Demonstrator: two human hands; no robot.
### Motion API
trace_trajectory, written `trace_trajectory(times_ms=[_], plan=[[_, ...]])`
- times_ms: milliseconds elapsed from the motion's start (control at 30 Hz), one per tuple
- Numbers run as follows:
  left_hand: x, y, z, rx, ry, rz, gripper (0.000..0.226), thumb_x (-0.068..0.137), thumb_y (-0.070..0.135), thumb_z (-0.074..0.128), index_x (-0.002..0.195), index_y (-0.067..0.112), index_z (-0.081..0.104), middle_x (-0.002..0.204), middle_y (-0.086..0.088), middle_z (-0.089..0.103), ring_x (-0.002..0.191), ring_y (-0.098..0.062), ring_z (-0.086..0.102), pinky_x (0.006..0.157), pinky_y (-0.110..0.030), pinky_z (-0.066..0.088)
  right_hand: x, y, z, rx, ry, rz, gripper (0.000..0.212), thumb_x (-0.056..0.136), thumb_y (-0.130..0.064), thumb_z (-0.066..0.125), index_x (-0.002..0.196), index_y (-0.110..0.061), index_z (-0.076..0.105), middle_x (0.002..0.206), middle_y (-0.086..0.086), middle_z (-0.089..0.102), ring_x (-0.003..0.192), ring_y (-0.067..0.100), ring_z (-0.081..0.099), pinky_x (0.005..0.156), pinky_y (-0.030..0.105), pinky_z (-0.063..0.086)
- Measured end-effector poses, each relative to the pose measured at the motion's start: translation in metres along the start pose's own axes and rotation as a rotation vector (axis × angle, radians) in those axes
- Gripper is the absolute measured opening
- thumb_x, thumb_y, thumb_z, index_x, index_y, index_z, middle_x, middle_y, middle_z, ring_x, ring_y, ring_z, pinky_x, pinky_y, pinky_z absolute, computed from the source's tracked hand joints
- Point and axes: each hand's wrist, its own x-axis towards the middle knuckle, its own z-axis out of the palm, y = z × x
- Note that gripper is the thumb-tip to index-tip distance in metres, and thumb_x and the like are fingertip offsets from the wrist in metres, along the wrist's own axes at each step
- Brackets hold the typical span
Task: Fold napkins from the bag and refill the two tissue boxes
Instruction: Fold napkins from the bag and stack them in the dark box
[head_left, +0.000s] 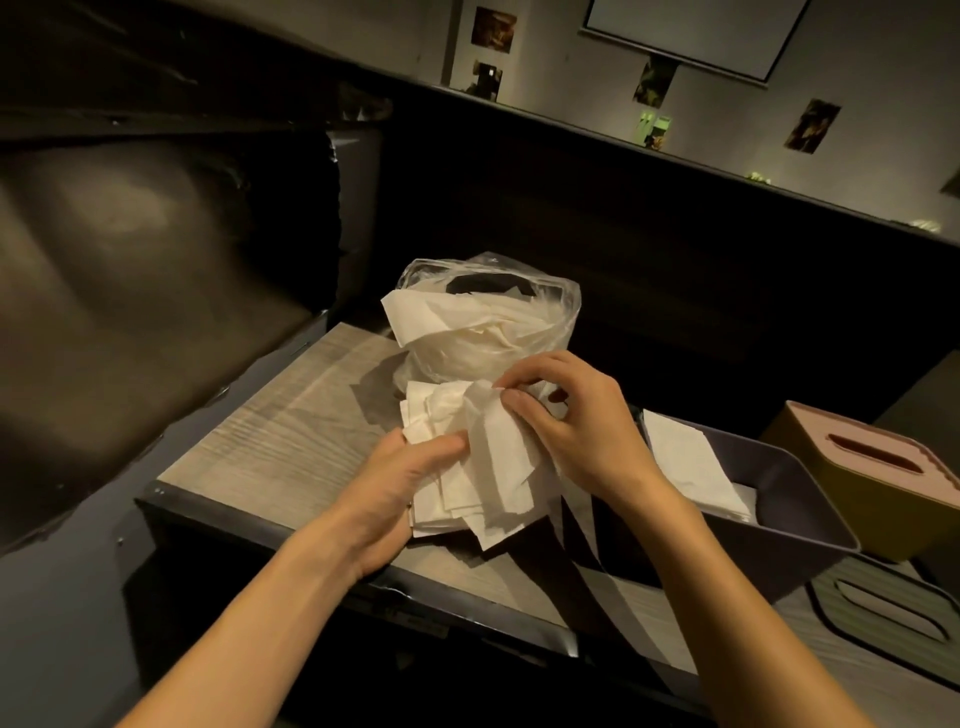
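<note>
Both forearms reach in from below: the left hand (400, 483) grips a loose stack of napkins (470, 457) from beneath, while the right hand (566, 421) pinches the top sheet's upper edge. Just beyond the grip stands the bag (488, 322); right of it, the dark tissue box (769, 525), partly filled. Folding seems underway; next, crease and carry rightward.
</note>
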Motion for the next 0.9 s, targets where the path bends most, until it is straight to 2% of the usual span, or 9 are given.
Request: trace_trajectory(times_ms=[67, 167, 267, 333, 400, 500, 633, 767, 900], plan=[[0.002, -0.001, -0.002, -0.008, 0.009, -0.005, 0.036, 0.083, 0.009, 0.07, 0.12, 0.008, 0.071, 0.114, -0.016, 0.076, 0.106, -0.03, 0.073, 0.095, -0.048, 0.056, -0.002, -0.004, -0.004, 0.042, 0.038, -0.011, 0.01, 0.1, -0.025, 0.061, 0.105, -0.032, 0.067, 0.106, -0.021, 0.063, 0.104, -0.001, 0.06, 0.087, 0.016, 0.048], [0.003, -0.002, -0.005, -0.012, 0.028, -0.025, 0.03, 0.095, 0.009, 0.065, 0.124, 0.008, 0.07, 0.117, -0.013, 0.076, 0.11, -0.027, 0.073, 0.101, -0.047, 0.053, -0.009, -0.017, -0.019, 0.337, 0.096, -0.04, 0.016, 0.103, -0.008, 0.056, 0.105, -0.023, 0.061, 0.103, -0.011, 0.064, 0.096, 0.012, 0.065, 0.079, 0.029, 0.057], [0.004, -0.002, -0.007, -0.017, 0.021, -0.04, 0.034, 0.097, 0.016, 0.062, 0.13, 0.007, 0.067, 0.123, -0.016, 0.073, 0.117, -0.032, 0.07, 0.108, -0.051, 0.05, -0.013, -0.032, -0.042, 0.67, 0.015, -0.06, 0.015, 0.104, -0.007, 0.053, 0.105, -0.019, 0.062, 0.098, -0.002, 0.064, 0.081, 0.017, 0.063, 0.066, 0.026, 0.055], [0.004, -0.001, -0.006, -0.023, 0.009, -0.054, 0.038, 0.098, 0.027, 0.06, 0.132, 0.011, 0.066, 0.127, -0.014, 0.072, 0.121, -0.033, 0.067, 0.112, -0.055, 0.046, -0.008, -0.037, -0.048, 0.54, -0.115, 0.002, 0.018, 0.107, -0.013, 0.053, 0.108, -0.022, 0.068, 0.1, -0.004, 0.066, 0.084, 0.014, 0.063, 0.071, 0.026, 0.054], [0.003, 0.001, -0.003, -0.027, -0.012, -0.066, 0.041, 0.103, 0.039, 0.052, 0.134, 0.017, 0.066, 0.129, -0.013, 0.071, 0.123, -0.033, 0.066, 0.113, -0.056, 0.045, 0.0, -0.036, -0.04, 0.088, -0.219, 0.016, 0.016, 0.104, -0.02, 0.06, 0.112, -0.029, 0.07, 0.105, -0.014, 0.067, 0.091, 0.003, 0.062, 0.083, 0.025, 0.054], [0.002, 0.003, -0.002, -0.102, -0.055, -0.065, 0.052, 0.105, 0.052, 0.041, 0.136, 0.018, 0.066, 0.133, -0.015, 0.069, 0.125, -0.034, 0.065, 0.112, -0.053, 0.044, 0.008, -0.038, -0.013, -0.227, -0.234, -0.002, 0.022, 0.102, -0.022, 0.064, 0.12, -0.033, 0.07, 0.117, -0.012, 0.069, 0.098, -0.001, 0.059, 0.091, 0.025, 0.055], [-0.001, 0.002, 0.003, 0.047, -0.037, 0.019, 0.035, 0.099, 0.044, 0.058, 0.125, 0.025, 0.07, 0.119, 0.004, 0.077, 0.112, -0.009, 0.07, 0.112, -0.039, 0.042, 0.01, -0.033, 0.01, -0.266, -0.163, -0.031, 0.024, 0.101, -0.027, 0.065, 0.124, -0.031, 0.067, 0.119, -0.009, 0.067, 0.101, 0.003, 0.059, 0.087, 0.023, 0.054], [-0.001, 0.004, 0.0, -0.064, 0.005, -0.028, 0.039, 0.099, 0.034, 0.062, 0.133, 0.016, 0.065, 0.125, -0.013, 0.073, 0.116, -0.031, 0.071, 0.105, -0.054, 0.05, -0.018, -0.022, 0.015, 0.075, 0.0, 0.208, 0.034, 0.101, -0.049, 0.057, 0.132, -0.036, 0.06, 0.114, -0.026, 0.06, 0.103, -0.013, 0.057, 0.081, 0.009, 0.049], [0.001, 0.007, -0.005, -0.194, 0.015, -0.044, 0.04, 0.102, 0.034, 0.056, 0.134, 0.012, 0.063, 0.127, -0.016, 0.071, 0.12, -0.034, 0.068, 0.109, -0.058, 0.046, -0.054, -0.009, 0.017, 0.276, -0.125, 0.408, 0.028, 0.098, -0.044, 0.065, 0.125, -0.042, 0.066, 0.1, -0.016, 0.073, 0.094, -0.003, 0.068, 0.086, 0.028, 0.059]])
